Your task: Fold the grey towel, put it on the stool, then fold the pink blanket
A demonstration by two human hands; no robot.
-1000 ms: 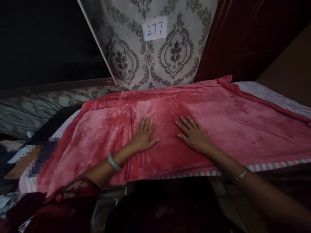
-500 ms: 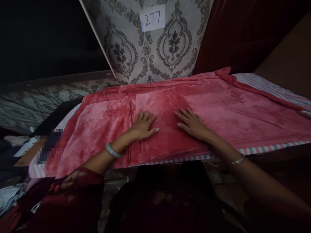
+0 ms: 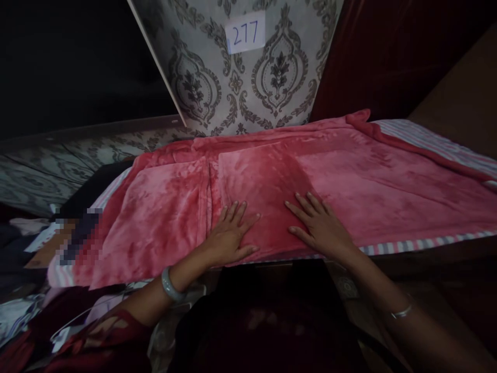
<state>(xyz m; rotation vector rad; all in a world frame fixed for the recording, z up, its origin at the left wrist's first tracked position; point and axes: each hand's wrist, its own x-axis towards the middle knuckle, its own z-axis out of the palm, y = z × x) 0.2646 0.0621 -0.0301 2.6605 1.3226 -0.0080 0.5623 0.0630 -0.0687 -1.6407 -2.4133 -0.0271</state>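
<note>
A plush blanket (image 3: 349, 176) in pink and red lies spread across a table, partly folded, with a fold seam running from back to front left of its middle. My left hand (image 3: 229, 235) rests flat on the blanket near its front edge, just right of that seam, fingers spread. To its right, my right hand (image 3: 320, 225) also lies palm down on the plush, fingers spread and pointing up and left. Neither hand grips the fabric. Under the blanket a striped cloth (image 3: 419, 242) shows along the front edge and at both ends.
A dark screen (image 3: 77, 62) stands behind on the left. Behind the blanket is patterned wallpaper (image 3: 236, 98) with a paper marked 277 (image 3: 245, 33). A dark red panel (image 3: 368, 57) rises at the back right. Assorted cloth items (image 3: 19, 311) lie at the lower left.
Both hands have slid toward me over the blanket, from its middle to near its front edge. They stay flat with fingers spread; the blanket looks nearly the same.
</note>
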